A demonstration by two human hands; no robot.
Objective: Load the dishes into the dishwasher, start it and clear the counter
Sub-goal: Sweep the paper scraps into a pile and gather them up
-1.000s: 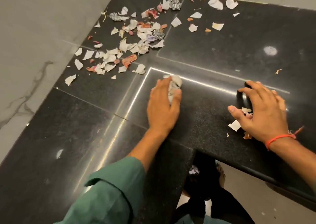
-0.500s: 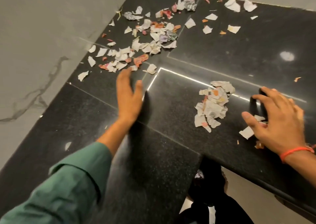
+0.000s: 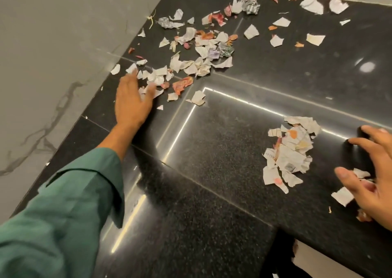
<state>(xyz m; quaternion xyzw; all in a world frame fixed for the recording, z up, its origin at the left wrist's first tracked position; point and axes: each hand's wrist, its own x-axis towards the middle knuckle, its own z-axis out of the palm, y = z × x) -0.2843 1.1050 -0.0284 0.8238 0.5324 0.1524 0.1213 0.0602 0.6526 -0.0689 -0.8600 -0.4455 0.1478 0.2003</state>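
Observation:
Torn paper scraps (image 3: 199, 50) lie scattered over the far corner of the black stone counter (image 3: 212, 171). My left hand (image 3: 131, 99) is stretched out flat, its fingers touching the near-left edge of that scatter. A gathered pile of scraps (image 3: 290, 152) sits to the right, near the counter's front edge. My right hand (image 3: 373, 171) rests on the counter beside that pile with fingers spread, a few loose scraps (image 3: 342, 196) lying under and around it. Neither hand holds anything.
A grey marble wall (image 3: 53, 65) runs along the counter's left side and another wall along the back. The counter's front edge (image 3: 318, 250) cuts in at the lower right, with floor below it. More scraps (image 3: 314, 4) lie at the far right corner.
My left hand let go of the scraps it had swept to the right, leaving the pile, then moved back left and forward to the scattered scraps. The right hand stayed put.

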